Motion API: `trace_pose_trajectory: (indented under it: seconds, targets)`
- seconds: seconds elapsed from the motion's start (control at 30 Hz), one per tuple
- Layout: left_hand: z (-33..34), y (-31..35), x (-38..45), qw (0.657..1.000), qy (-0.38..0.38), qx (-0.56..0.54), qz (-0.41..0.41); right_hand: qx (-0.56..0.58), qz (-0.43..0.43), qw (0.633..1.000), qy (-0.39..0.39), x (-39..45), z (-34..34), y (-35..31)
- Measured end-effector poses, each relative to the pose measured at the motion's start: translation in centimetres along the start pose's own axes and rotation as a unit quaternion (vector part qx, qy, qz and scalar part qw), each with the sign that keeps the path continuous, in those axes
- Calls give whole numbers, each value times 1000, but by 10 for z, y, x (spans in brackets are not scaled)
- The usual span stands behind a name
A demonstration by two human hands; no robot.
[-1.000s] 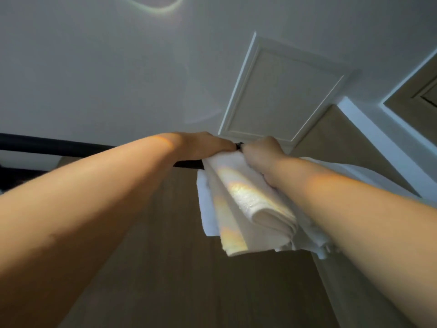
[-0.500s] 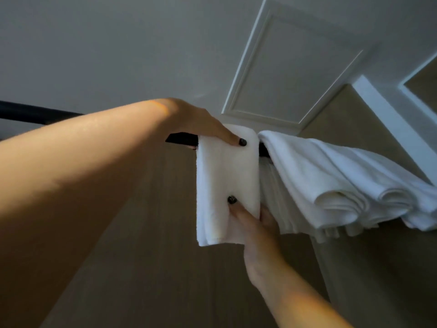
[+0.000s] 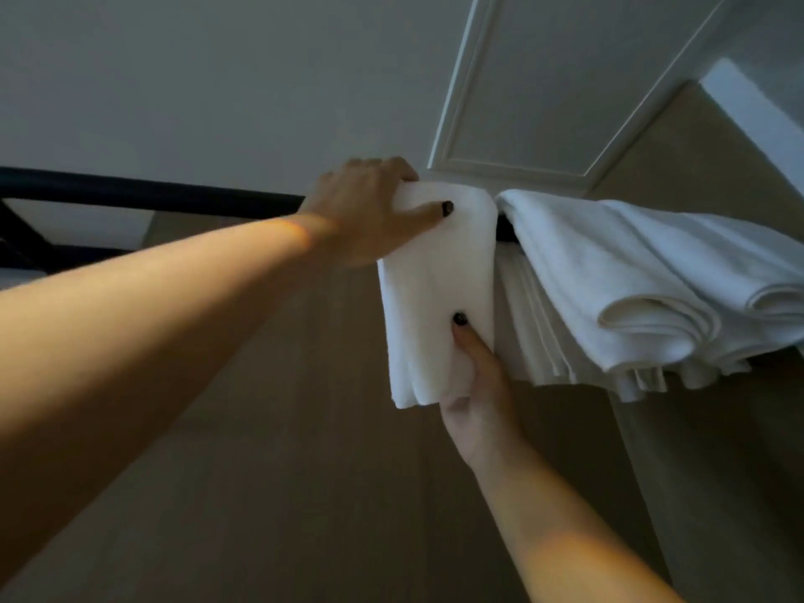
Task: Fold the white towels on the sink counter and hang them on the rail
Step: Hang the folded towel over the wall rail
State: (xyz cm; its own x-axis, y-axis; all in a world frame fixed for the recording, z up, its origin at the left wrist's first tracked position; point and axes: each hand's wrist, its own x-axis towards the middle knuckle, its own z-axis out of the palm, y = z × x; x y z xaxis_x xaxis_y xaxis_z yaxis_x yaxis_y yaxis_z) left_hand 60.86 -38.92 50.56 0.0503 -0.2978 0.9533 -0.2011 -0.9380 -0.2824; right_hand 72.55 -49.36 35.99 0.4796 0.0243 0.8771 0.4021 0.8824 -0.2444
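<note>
Two hands on one towel [image 3: 435, 272]: left hand [image 3: 370, 206] gripping its fold over the rail [image 3: 152, 195], right hand [image 3: 476, 385] pinching below to straighten.

A folded towel [image 3: 439, 293] is hanging over the rail [image 3: 143, 194]. The left hand [image 3: 370, 211] is sitting on its top at ten o'clock, the right hand [image 3: 478, 393] at its lower edge at five o'clock. A pile of towels [image 3: 652, 280] is lying just beside it at three o'clock, a ceiling panel [image 3: 557, 80] sitting above at one o'clock.
</note>
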Motion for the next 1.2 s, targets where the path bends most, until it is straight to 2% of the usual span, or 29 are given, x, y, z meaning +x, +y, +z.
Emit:
trace_pose_trajectory:
  seconds: [0.07, 0.1, 0.17, 0.27, 0.37, 0.43, 0.5, 0.57, 0.73, 0.9, 1.0, 1.2]
  targets:
    - [7, -7, -41, 980, 163, -29, 111, -6, -15, 1000, -2, -3, -1, -1]
    - [12, -12, -59, 967, 218, -41, 127, -7, -11, 1000, 5, -5, -1, -3]
    - [26, -19, -88, 958, 249, -117, 78, -8, 9, 1000, 15, -10, 2, -9]
    - [49, -16, -106, 934, 236, -251, -93, -29, 42, 998, 29, -18, 8, -20]
    - [60, -3, -94, 866, 184, -397, -243, -55, 68, 995, 44, -24, 13, -28]
    - [63, 4, -78, 809, 93, -494, -304, -67, 84, 993, 54, -28, 17, -36]
    - [63, 12, -66, 765, -2, -556, -327, -83, 93, 990, 62, -32, 20, -43]
    - [62, 22, -64, 743, -37, -581, -331, -119, 91, 986, 76, -38, 23, -48]
    - [60, 29, -72, 768, 4, -569, -294, -179, 100, 973, 102, -52, 33, -58]
    - [54, 35, -87, 764, 18, -588, -267, -279, 12, 953, 119, -49, 41, -73]
    - [55, 33, -90, 781, 27, -568, -258, -349, -38, 925, 145, -43, 42, -70]
    - [48, 27, -98, 800, -18, -530, -280, -346, -34, 919, 183, -36, 34, -57]
